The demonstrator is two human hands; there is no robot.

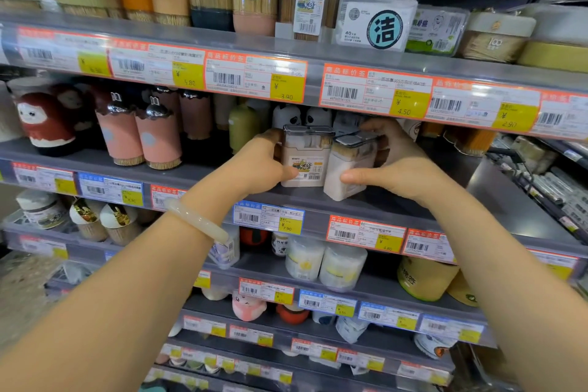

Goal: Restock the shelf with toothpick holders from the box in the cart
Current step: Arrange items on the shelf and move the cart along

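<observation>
The left hand (259,165) curls round a toothpick holder (305,157) on the grey shelf (203,175), thumb on its front near the label and fingers wrapped behind its left side. This holder stands upright. It is a clear rectangular box with a dark grey lid, toothpicks showing near the top, and a printed label with a barcode on the front.

At 3 o'clock from it, touching or just beside it, the right hand (394,165) grips a second holder (348,167). The thumb presses its lower front and the fingers curl over the top and the far side. This second holder is tilted, its lid leaning toward the right, its lower corner resting on the shelf near the front edge. It shows a plain whitish side rather than a label.

A pale bracelet (199,219) sits on the left wrist.

At 9 o'clock from the two holders stand pink round holders (159,140) with dark caps, and farther left a red figure-shaped one (43,119). At 12 o'clock, behind the hands, two panda-shaped holders (300,116) peek out. Orange and yellow price tags (375,91) line the shelf edge above.
</observation>
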